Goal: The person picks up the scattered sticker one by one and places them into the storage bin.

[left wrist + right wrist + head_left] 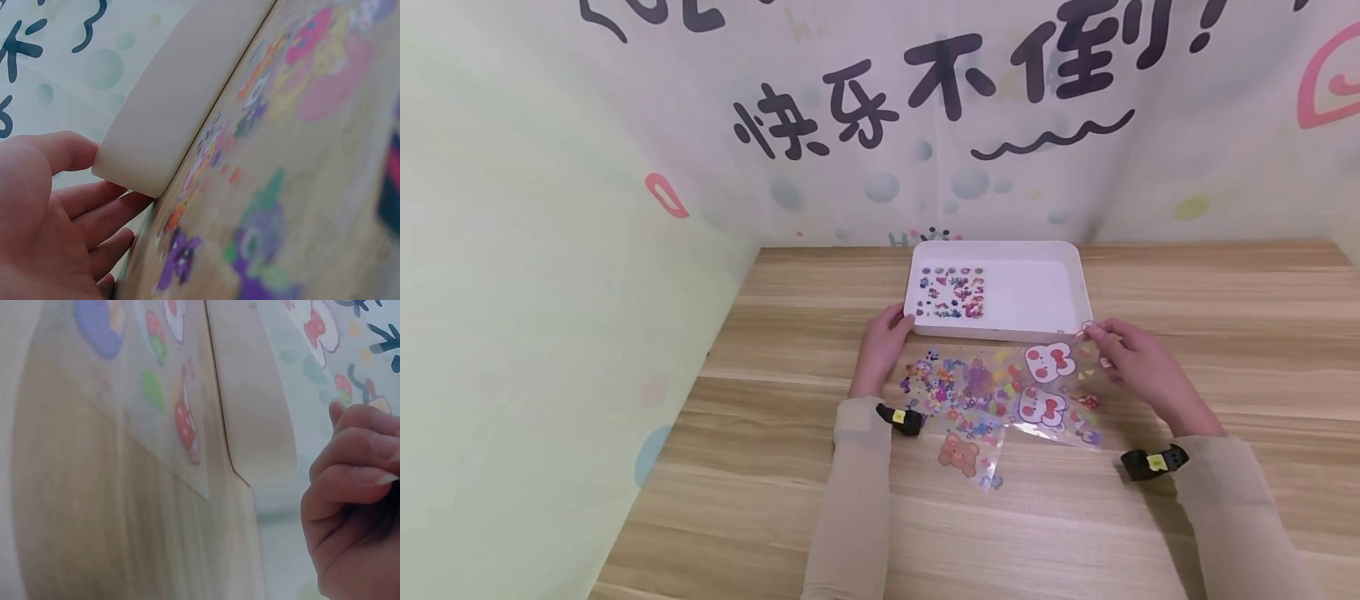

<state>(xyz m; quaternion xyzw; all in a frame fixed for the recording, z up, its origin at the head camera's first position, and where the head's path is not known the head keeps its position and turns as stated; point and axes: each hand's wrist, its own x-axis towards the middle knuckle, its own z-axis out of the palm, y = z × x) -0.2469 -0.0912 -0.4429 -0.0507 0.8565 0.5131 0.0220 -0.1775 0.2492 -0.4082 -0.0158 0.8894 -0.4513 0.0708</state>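
A shallow white tray (1033, 292) stands on the table with a sheet of small colourful stickers (955, 293) in its left half. My left hand (880, 346) grips the tray's front left corner, thumb at the rim and fingers at the lower edge in the left wrist view. By the front right corner, my right hand (1138, 367) pinches a clear sticker sheet (1049, 363) with white bow-wearing characters. In the right wrist view its fingers (350, 481) are curled, and the sheet's held edge is partly hidden.
More clear sticker sheets (936, 383) lie overlapping in front of the tray, one with a brown bear (959, 455). Behind the wooden table (775, 517) hangs a printed cloth (850, 192), and a pale wall (535, 333) borders the left side.
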